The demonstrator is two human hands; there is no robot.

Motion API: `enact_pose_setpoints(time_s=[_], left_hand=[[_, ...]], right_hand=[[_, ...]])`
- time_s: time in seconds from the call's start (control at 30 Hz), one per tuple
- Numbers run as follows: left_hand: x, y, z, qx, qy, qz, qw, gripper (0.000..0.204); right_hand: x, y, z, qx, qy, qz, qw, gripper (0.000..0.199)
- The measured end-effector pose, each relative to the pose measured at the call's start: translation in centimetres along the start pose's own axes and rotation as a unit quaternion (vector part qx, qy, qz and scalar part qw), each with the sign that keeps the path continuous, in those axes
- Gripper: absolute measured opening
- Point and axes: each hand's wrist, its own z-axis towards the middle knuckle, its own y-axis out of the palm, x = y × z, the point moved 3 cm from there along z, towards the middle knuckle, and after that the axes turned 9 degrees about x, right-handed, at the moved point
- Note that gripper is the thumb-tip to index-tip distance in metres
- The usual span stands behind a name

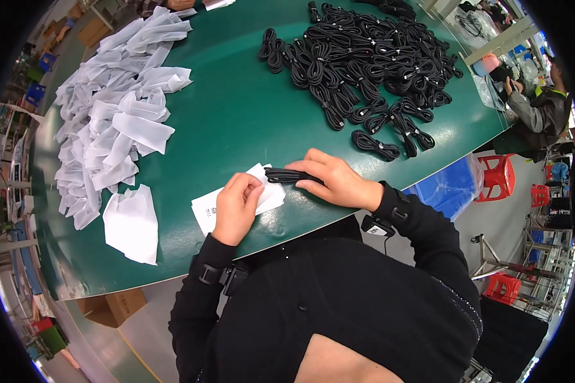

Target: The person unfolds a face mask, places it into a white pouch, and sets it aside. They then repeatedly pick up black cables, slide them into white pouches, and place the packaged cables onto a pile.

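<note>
The left hand point(236, 207) covers the middle of the white bag point(204, 210), so its opening does not show. The right hand point(335, 182) hides one end of the black coiled cable point(284, 175); if that end is inside the bag, I cannot tell. The print on the bag is too small to read. The cable pile point(370, 57) is cut at the top edge.
</note>
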Motion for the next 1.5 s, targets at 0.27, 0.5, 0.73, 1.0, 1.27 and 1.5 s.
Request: enact_pose_setpoints(time_s=[0.27, 0.5, 0.73, 1.0, 1.27, 1.5], left_hand=[[1.1, -0.9, 0.2, 0.015, 0.042, -0.048, 0.998, 0.01], [2.9, -1.2, 0.2, -0.02, 0.217, 0.052, 0.974, 0.018], [2.7, -2.3, 0.5, 0.028, 0.18, 0.048, 0.982, 0.017], [3.1, -2.8, 0.4, 0.034, 0.193, 0.064, 0.979, 0.017], [3.4, -4.2, 1.3, 0.038, 0.088, -0.081, 0.992, 0.012], [1.2, -10.1, 4.3, 0.029, -0.102, -0.497, 0.861, 0.013]], right_hand=[[0.8, 0.6, 0.6, -0.071, -0.069, -0.011, 0.995, 0.032], [2.9, 2.8, -0.4, -0.171, 0.459, 0.373, 0.788, 0.029], [0.8, 2.9, 0.2, -0.119, 0.182, 0.292, 0.931, 0.027], [-0.4, 3.0, 0.1, -0.011, -0.006, 0.079, 0.997, 0.029], [-3.6, 1.7, 2.3, 0.066, -0.145, 0.175, 0.972, 0.038], [-2.0, -3.0, 2.2, 0.199, -0.079, 0.012, 0.977, 0.03]])
